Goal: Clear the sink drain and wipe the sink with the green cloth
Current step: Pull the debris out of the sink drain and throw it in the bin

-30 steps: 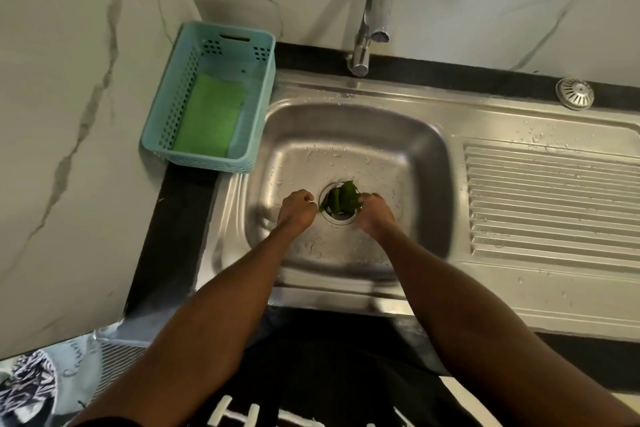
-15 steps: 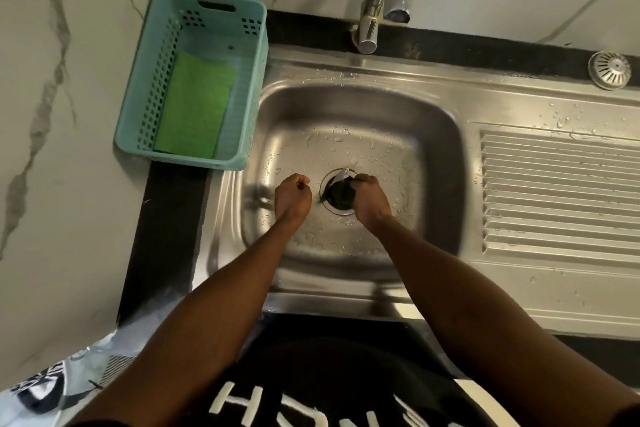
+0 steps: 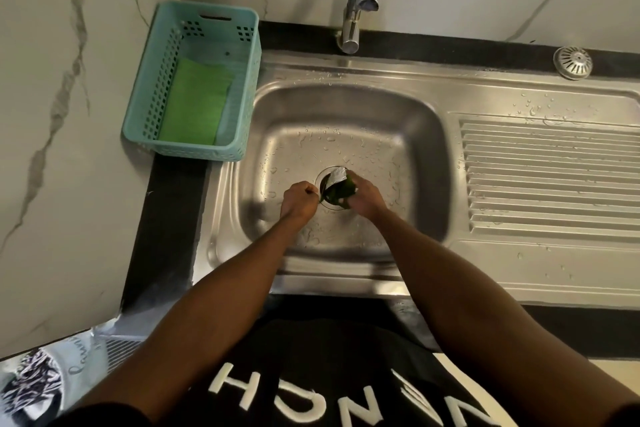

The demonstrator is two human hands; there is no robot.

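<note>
Two hands are down in the steel sink (image 3: pixel 408 135), both at the drain (image 3: pixel 322 180). Right hand (image 3: pixel 363 198) has fingers curled round a clump of dark green leaves (image 3: pixel 341 192) sitting on the drain opening; a pale silvery scrap (image 3: pixel 336 175) sticks up from the clump just past the right fingertips, can't tell what it is. Left hand (image 3: pixel 298 202) is clenched into a loose fist just beside the clump, thumb and forefinger pinching at a thin leaf tip or stem; the grip looks closed on it but the contact is small and slightly blurred. The hands are near each other, apart, with the leaves between them. Water drops dot the basin floor beyond the hands. Green cloth (image 3: pixel 195 104) lies flat inside a teal plastic basket (image 3: pixel 249 87), well away from the left hand, up and to its left, on the black counter (image 3: pixel 173 218) at the sink's edge; neither hand touches it. Tap (image 3: pixel 353 21) stands straight ahead beyond both hands, spout over the basin's far rim. Ribbed drainboard (image 3: pixel 547 180) runs out to the right of the right hand, wet in spots. A round metal strainer (image 3: pixel 572 63) rests on the counter far ahead-right of the right hand. Marble-pattern wall (image 3: pixel 69 114) to the left of the left arm. Black shirt with white letters (image 3: pixel 311 388) below the forearms.
</note>
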